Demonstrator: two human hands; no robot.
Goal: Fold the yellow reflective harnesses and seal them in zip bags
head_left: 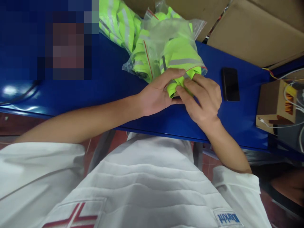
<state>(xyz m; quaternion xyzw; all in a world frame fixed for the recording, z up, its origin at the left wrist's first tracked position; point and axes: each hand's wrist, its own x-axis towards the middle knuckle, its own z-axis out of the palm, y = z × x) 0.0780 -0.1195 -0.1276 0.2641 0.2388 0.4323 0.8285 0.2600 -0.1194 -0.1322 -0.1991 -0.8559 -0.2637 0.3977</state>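
Note:
Both my hands are at the near end of a neon-yellow reflective vest (181, 52), which lies partly inside a clear zip bag (163, 33) with a red seal line. My left hand (159, 90) is wrapped around the vest's end from the left, thumb on top and fingers beneath. From the right, the bent fingers of my right hand (201, 95) press on the folded neon fabric at the bag's mouth. More bagged neon vests (120, 23) lie behind and to the left, touching this one.
A blue table (114, 85) bears all of this. Right of my hands lies a black phone (230, 84). Farther right is a small open cardboard box (270, 99) with white cables around it. Large cardboard cartons (256, 31) stand along the back. A dark cable (22, 95) lies at left.

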